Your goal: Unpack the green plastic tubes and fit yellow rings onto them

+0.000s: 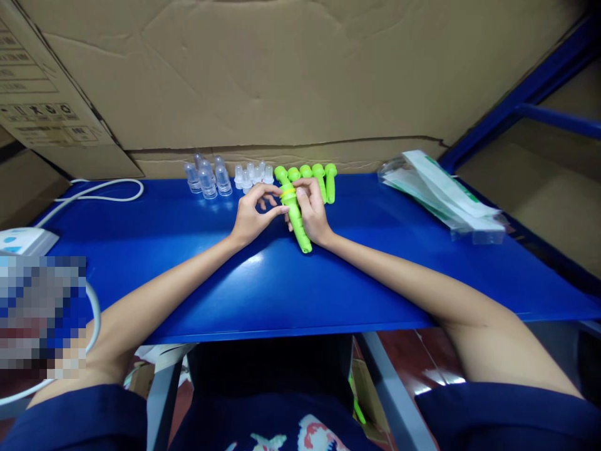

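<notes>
A lime-green plastic handle with a ribbed grip and a yellow ring near its top is held tilted above the blue tabletop, its lower end towards me. My right hand wraps round it from the right. From the other side, the thumb and index finger of my left hand pinch it near the yellow ring. Just behind my hands stands a row of several similar green handles with rounded heads. Small clear plastic caps sit behind my left hand, and larger clear domed tubes stand further left.
Flat clear plastic bags with white and green print lie at the right. A white power strip and its cable occupy the left side. Cardboard walls off the back of the blue table. A blue metal frame rises at right.
</notes>
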Motion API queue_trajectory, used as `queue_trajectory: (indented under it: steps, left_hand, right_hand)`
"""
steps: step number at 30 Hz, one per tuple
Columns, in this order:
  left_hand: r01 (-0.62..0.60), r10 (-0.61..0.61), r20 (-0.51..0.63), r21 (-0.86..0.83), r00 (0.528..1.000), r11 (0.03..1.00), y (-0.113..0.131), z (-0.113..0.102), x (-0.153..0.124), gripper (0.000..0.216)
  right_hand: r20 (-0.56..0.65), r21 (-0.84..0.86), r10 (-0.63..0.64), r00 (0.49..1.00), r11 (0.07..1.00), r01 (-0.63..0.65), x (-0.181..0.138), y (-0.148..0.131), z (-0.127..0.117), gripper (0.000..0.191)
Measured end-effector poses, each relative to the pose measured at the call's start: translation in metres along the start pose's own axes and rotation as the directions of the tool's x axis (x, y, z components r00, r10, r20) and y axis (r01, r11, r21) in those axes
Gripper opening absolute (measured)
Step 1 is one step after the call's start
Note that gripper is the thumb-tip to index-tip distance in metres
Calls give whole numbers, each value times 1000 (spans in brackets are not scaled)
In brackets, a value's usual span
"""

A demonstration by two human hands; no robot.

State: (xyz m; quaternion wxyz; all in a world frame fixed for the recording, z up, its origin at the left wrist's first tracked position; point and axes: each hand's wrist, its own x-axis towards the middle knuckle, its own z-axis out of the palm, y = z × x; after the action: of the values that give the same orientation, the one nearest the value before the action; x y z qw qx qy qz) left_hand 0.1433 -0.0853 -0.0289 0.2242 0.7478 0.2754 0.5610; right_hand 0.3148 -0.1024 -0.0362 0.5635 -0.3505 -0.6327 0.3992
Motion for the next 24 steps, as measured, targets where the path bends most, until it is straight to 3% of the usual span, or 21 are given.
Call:
queue_trajectory:
  steps: [11,18,24]
  left_hand:
    - [-22,23,-23,32,999,999,5,2,-1,28]
    - [-94,104,-85,117,991,989,15,6,-1,25]
    - [31,-26,-147,28,989,999,2,7,-1,30]
  right_hand:
    - [24,-41,-5,1000,999,6,-1,4,-1,58]
    - [29,28,-118,993,993,117,-1,5,5,60]
    - [80,-14,-71,994,997,72,0,-1,8,58]
